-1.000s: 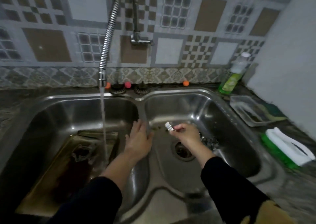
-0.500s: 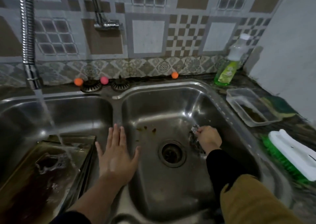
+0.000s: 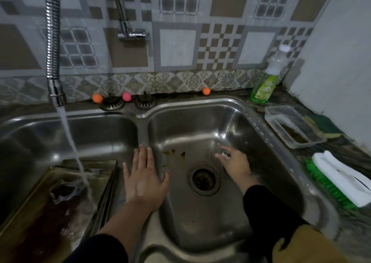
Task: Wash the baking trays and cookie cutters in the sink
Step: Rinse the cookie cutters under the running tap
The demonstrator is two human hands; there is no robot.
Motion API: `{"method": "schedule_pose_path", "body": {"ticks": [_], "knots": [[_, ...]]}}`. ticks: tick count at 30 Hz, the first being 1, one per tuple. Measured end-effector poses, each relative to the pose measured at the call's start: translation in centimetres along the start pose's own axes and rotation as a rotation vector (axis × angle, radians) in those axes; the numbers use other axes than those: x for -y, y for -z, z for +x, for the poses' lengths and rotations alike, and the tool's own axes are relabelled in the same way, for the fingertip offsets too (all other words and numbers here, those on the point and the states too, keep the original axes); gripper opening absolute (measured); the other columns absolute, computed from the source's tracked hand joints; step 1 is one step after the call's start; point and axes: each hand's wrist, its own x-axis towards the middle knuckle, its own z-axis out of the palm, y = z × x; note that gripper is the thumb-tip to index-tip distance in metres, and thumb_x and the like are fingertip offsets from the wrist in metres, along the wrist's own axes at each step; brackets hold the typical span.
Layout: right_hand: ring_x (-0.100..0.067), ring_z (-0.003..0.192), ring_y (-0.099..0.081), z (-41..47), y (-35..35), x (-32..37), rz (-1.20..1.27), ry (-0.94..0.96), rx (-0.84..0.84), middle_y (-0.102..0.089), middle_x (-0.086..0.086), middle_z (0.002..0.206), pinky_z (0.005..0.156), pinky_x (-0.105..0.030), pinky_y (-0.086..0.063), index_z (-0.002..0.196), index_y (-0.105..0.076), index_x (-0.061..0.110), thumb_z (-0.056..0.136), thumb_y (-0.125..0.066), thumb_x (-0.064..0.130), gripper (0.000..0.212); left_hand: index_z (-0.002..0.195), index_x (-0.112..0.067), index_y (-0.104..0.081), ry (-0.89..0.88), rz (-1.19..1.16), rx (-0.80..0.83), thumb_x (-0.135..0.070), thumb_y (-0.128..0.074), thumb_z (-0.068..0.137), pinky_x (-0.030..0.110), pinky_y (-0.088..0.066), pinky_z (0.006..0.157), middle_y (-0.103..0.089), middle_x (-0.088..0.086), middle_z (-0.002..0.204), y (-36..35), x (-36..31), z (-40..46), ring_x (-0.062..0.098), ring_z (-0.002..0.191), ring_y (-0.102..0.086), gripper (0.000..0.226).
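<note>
Stainless-steel double sink (image 3: 236, 110) seen from the head camera, with water from the flexible faucet hose (image 3: 52, 41) falling into the left basin onto a stack of baking trays (image 3: 60, 198). The trays lie flat on the basin floor, their long axis running from the near left toward the far right; the top one carries a dark brown residue. The left hand (image 3: 143, 180) rests palm down on the divider between the basins, fingers straight and spread, holding nothing. The right hand (image 3: 235, 163) reaches into the right basin beyond the drain (image 3: 204, 179), its fingertips pinching a small shiny metal piece, probably a cookie cutter (image 3: 225, 154). The piece is too small and blurred to give its shape or the direction of its long axis. Likely risks: wet fingers on so small a metal piece could let it slip, and it might then slide toward the open drain just beside the hand; the water striking the soiled tray could splash residue over the divider. On the counter to the right stand a green detergent bottle (image 3: 263, 88), a clear plastic container (image 3: 291, 128), and a green-bristled scrub brush (image 3: 339, 182); none is in reach of either hand as now placed.
</note>
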Motion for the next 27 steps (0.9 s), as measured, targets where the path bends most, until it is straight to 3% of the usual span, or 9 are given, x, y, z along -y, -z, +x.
{"method": "schedule_pose_path", "body": {"ticks": [4, 8, 11, 15, 18, 20, 23, 25, 27], "knots": [[-0.018, 0.096, -0.065, -3.3, -0.7, 5.1, 0.085, 0.176, 0.099, -0.071, -0.003, 0.108, 0.086, -0.030, -0.051, 0.114, -0.068, 0.024, 0.085, -0.068, 0.037, 0.032, 0.153, -0.012, 0.010, -0.116, -0.018, 0.043, -0.067, -0.032, 0.085, 0.040, 0.006, 0.119, 0.019, 0.007, 0.159, 0.2, 0.9, 0.1, 0.022, 0.147, 0.018, 0.097], [-0.016, 0.104, -0.064, -7.2, -2.9, 12.4, 0.159, 0.372, 0.204, -0.071, 0.002, 0.109, 0.093, -0.031, -0.048, 0.108, -0.070, 0.022, 0.089, -0.064, 0.027, 0.021, 0.154, -0.019, 0.005, -0.306, -0.037, 0.125, -0.076, -0.006, 0.076, 0.037, 0.006, 0.118, 0.015, -0.001, 0.160, 1.0, 5.0, -0.9, 0.013, 0.148, 0.010, 0.098], [-0.019, 0.110, -0.057, -10.8, -5.3, 17.8, 0.093, 0.574, 0.237, -0.067, -0.001, 0.114, 0.098, -0.028, -0.039, 0.109, -0.070, 0.021, 0.090, -0.061, 0.023, 0.022, 0.155, -0.022, -0.006, -0.180, -0.093, 0.257, -0.062, -0.017, 0.096, 0.037, -0.006, 0.121, -0.002, -0.003, 0.162, 2.1, 9.4, -1.9, 0.013, 0.148, -0.006, 0.072], [-0.021, 0.126, -0.038, -15.9, -9.8, 22.2, -0.173, 0.767, 0.295, -0.054, 0.001, 0.130, 0.104, -0.035, -0.029, 0.116, -0.066, 0.029, 0.092, -0.052, 0.030, 0.027, 0.149, -0.022, -0.029, -0.031, 0.049, 0.386, -0.045, -0.041, 0.097, 0.039, -0.024, 0.116, -0.025, 0.000, 0.157, 2.4, 16.9, -3.1, 0.022, 0.142, -0.028, 0.058], [-0.020, 0.137, -0.025, -18.2, -13.9, 24.4, -0.289, 0.804, 0.510, -0.041, 0.002, 0.144, 0.110, -0.038, -0.022, 0.130, -0.055, 0.029, 0.095, -0.048, 0.030, 0.036, 0.152, -0.023, -0.021, 0.078, 0.090, 0.461, -0.045, -0.044, 0.096, 0.045, -0.015, 0.119, -0.010, -0.002, 0.161, 2.6, 21.5, -4.2, 0.019, 0.148, -0.010, 0.064], [-0.021, 0.145, -0.012, -18.6, -16.7, 25.7, -0.349, 0.781, 0.688, -0.023, -0.001, 0.156, 0.118, -0.037, -0.015, 0.145, -0.037, 0.023, 0.097, -0.047, 0.027, 0.050, 0.154, -0.019, -0.013, 0.138, 0.133, 0.518, -0.044, -0.045, 0.097, 0.044, -0.015, 0.120, 0.000, 0.000, 0.162, 3.0, 23.7, -4.7, 0.019, 0.149, -0.002, 0.070], [-0.020, 0.147, 0.000, -18.0, -20.2, 27.2, -0.446, 0.759, 0.744, -0.004, 0.001, 0.161, 0.120, -0.035, -0.007, 0.153, -0.012, 0.021, 0.098, -0.042, 0.018, 0.063, 0.154, -0.016, -0.009, 0.137, 0.097, 0.568, -0.041, -0.046, 0.097, 0.038, -0.017, 0.120, 0.005, 0.000, 0.162, 2.8, 25.9, -4.8, 0.020, 0.149, -0.004, 0.073], [-0.022, 0.146, -0.008, -17.7, -21.7, 27.7, -0.426, 0.733, 0.730, -0.011, 0.002, 0.160, 0.118, -0.037, -0.015, 0.153, -0.013, 0.023, 0.096, -0.042, 0.010, 0.065, 0.154, -0.016, -0.008, 0.132, 0.056, 0.574, -0.041, -0.048, 0.096, 0.037, -0.016, 0.120, 0.006, -0.001, 0.162, 2.6, 26.4, -4.8, 0.020, 0.149, -0.004, 0.075], [-0.024, 0.138, -0.026, -17.8, -22.4, 27.6, -0.365, 0.716, 0.660, -0.030, 0.001, 0.152, 0.111, -0.035, -0.028, 0.148, -0.028, 0.023, 0.094, -0.046, 0.006, 0.060, 0.154, -0.016, -0.007, 0.138, 0.027, 0.583, -0.043, -0.049, 0.095, 0.038, -0.015, 0.121, 0.008, -0.001, 0.162, 2.3, 26.5, -4.9, 0.020, 0.149, -0.002, 0.078]]}}
